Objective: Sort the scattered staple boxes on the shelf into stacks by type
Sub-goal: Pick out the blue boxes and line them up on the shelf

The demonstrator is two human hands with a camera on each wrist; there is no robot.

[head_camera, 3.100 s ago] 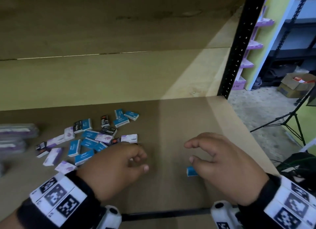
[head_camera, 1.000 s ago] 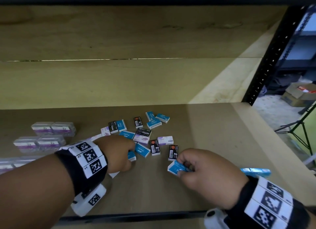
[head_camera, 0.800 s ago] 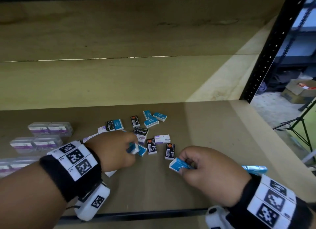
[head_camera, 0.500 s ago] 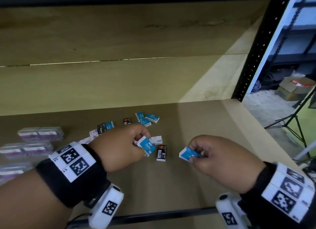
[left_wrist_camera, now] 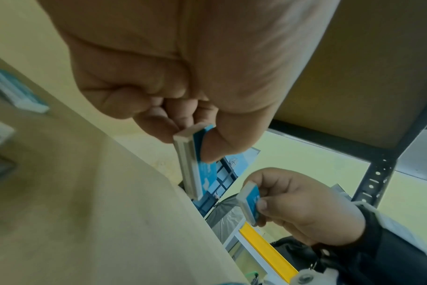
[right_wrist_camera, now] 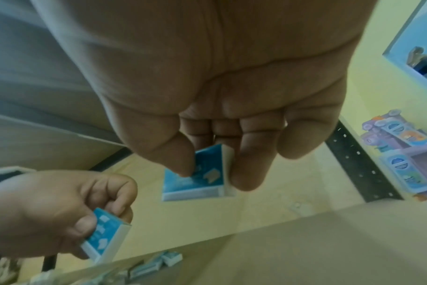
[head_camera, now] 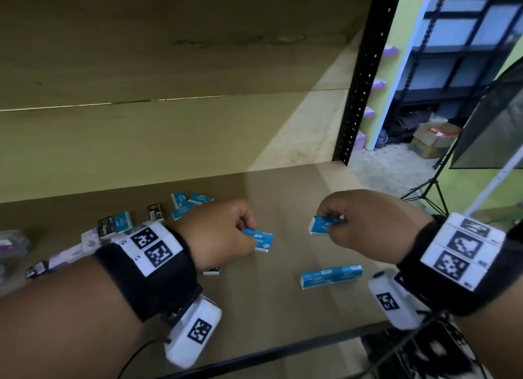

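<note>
Hands [head_camera: 218, 231] lifted blue boxes [head_camera: 261, 239] rightward.

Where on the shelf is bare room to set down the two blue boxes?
Bare board lies between the blue boxes already laid near the front edge and the back wall, right of the right hand. More bare board lies along the front edge under the left hand. The far left is crowded with scattered boxes.
</note>
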